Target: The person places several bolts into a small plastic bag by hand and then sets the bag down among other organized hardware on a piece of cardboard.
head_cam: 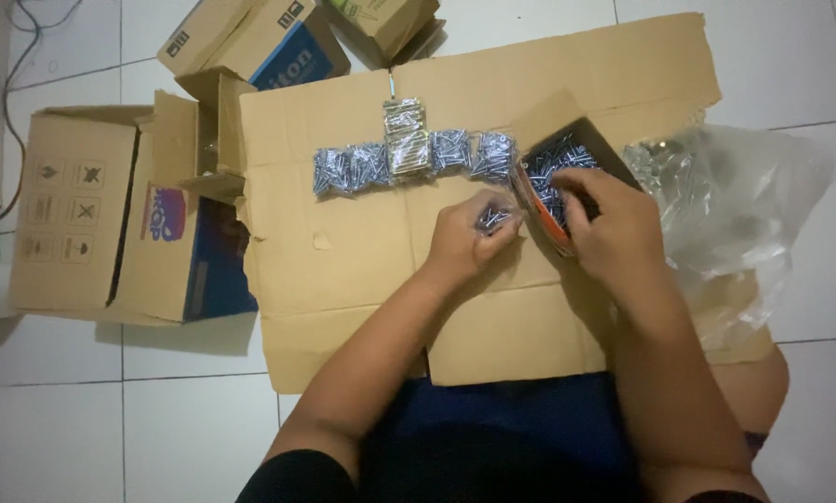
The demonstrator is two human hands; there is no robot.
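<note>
1. Dark blue cloth over the person's lap (pixel 502 419) fills the bottom of the view, with both bare forearms reaching forward from it over a flattened brown cardboard sheet (pixel 343 279) spread on the white tiled floor (pixel 111 419).
2. Curled loosely, the left hand (pixel 465 237) pinches a small cluster of silver screws (pixel 494 220) between thumb and fingertips, just above the sheet.
3. Beside it, the right hand (pixel 613 224) lies with fingers bent down into a small open cardboard box of loose silver screws (pixel 567 163); it touches the contents, but whether it grips any I cannot tell. An orange edge shows at the box's near side, too hidden to name.
4. Done so far, as I judge it: a row of small clear packets filled with screws (pixel 409 158) lies side by side across the top of the sheet, one of them with gold-toned contents.
5. Left to do: the box looks well stocked, so plenty of screws seem unsorted.
6. To the right, a crumpled clear plastic bag (pixel 734 196) sits half on the sheet.
7. On the left, several brown cardboard cartons with blue panels (pixel 139 224) stand open or tipped, well apart from both hands.
</note>
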